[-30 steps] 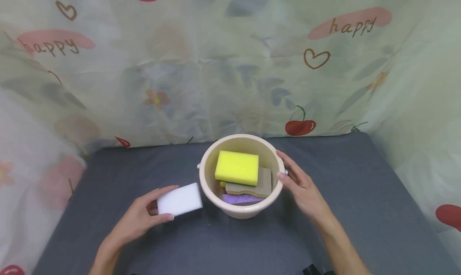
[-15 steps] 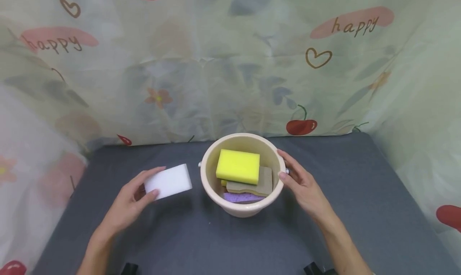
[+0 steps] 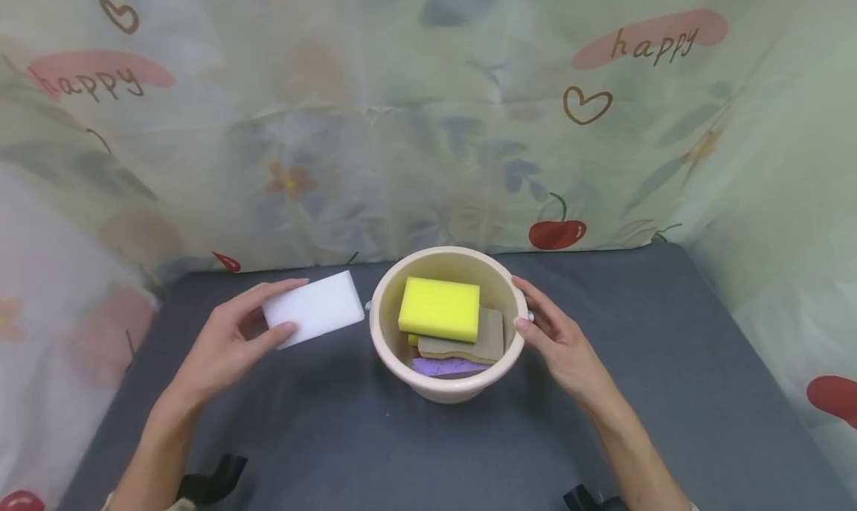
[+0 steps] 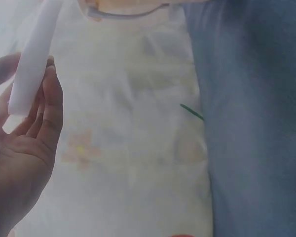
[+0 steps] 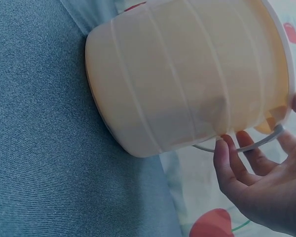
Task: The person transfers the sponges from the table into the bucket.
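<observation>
My left hand (image 3: 224, 340) pinches a white sponge block (image 3: 315, 308) between thumb and fingers, held up just left of the bucket. In the left wrist view the sponge (image 4: 34, 61) is seen edge-on. A cream bucket (image 3: 447, 387) stands upright on the table, with my right hand (image 3: 562, 355) at its right rim. The right wrist view shows the fingertips against the bucket's (image 5: 182, 74) outer wall, close to its wire handle (image 5: 259, 143). Inside the bucket lie a yellow sponge (image 3: 439, 309) on top, a grey-beige wavy sponge (image 3: 491, 336) and a purple sponge (image 3: 448, 367).
Dark grey-blue cloth (image 3: 402, 459) covers the table. A pale printed curtain (image 3: 375, 161) rises behind the bucket and along both sides. Black straps (image 3: 213, 481) show near both forearms at the front.
My left hand has carried the white sponge leftward and toward the back of the table, slightly turning it. The right hand and the bucket have stayed in place.
</observation>
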Demonstrator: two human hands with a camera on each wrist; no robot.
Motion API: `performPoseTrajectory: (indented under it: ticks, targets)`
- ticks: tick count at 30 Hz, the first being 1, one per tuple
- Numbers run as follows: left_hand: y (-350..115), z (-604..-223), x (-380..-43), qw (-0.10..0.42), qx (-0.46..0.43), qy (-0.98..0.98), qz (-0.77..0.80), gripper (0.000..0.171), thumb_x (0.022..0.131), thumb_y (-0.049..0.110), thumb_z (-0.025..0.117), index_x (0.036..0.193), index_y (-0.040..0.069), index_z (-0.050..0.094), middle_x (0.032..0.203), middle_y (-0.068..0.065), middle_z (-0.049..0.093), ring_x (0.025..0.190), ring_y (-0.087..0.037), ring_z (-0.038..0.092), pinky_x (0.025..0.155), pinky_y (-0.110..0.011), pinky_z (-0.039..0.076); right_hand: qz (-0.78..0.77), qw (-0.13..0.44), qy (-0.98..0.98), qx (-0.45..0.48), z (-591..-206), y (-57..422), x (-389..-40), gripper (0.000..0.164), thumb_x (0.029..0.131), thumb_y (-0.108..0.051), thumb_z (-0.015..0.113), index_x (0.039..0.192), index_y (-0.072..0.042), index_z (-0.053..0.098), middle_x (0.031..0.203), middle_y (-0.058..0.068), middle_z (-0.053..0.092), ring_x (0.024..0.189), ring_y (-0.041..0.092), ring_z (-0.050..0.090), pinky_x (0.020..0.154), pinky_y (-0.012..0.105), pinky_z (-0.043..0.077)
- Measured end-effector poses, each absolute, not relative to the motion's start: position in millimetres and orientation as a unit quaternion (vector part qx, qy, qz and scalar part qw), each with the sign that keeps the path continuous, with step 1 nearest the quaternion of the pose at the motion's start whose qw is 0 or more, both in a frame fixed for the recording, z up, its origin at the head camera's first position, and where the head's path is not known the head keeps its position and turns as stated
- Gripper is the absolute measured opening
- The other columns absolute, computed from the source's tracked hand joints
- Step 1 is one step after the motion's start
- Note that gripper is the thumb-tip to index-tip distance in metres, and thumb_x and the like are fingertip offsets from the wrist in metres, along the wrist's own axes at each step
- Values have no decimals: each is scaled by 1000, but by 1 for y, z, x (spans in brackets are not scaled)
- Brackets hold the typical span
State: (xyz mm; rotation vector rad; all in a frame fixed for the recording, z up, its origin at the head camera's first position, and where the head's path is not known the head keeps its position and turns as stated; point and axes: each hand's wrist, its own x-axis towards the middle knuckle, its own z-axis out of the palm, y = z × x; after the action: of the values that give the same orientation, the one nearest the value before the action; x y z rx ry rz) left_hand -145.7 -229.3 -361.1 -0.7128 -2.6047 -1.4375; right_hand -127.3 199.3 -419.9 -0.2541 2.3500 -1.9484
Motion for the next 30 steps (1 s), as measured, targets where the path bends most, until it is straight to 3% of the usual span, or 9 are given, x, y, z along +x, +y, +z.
performPoseTrajectory:
  ticks: [6,21,30]
  targets:
    - [-215,-350,-152,13,-236,-849,-472,57,88,7,76,139,23,58,132,0,61,93,-16,64,76,-24,53,-630,33,772,-81,-420,200,-126,58,101,-18,60,153,-33,38,140,11,48,123,25,52,93,18,45]
    - [-166,-341,-170,-31,-289,-828,-480,52,86,16,79,134,25,61,128,5,62,99,-14,64,83,-31,55,-622,33,779,-76,-420,200,-126,58,101,-19,59,153,-33,38,141,11,48,124,25,52,93,17,45]
    - [-143,-342,-178,-82,-303,-813,-490,54,82,15,83,131,23,63,121,0,64,91,-18,68,78,-33,57,-622,37,778,-76,-421,198,-128,58,101,-20,60,153,-34,38,142,10,47,124,25,52,93,18,45]
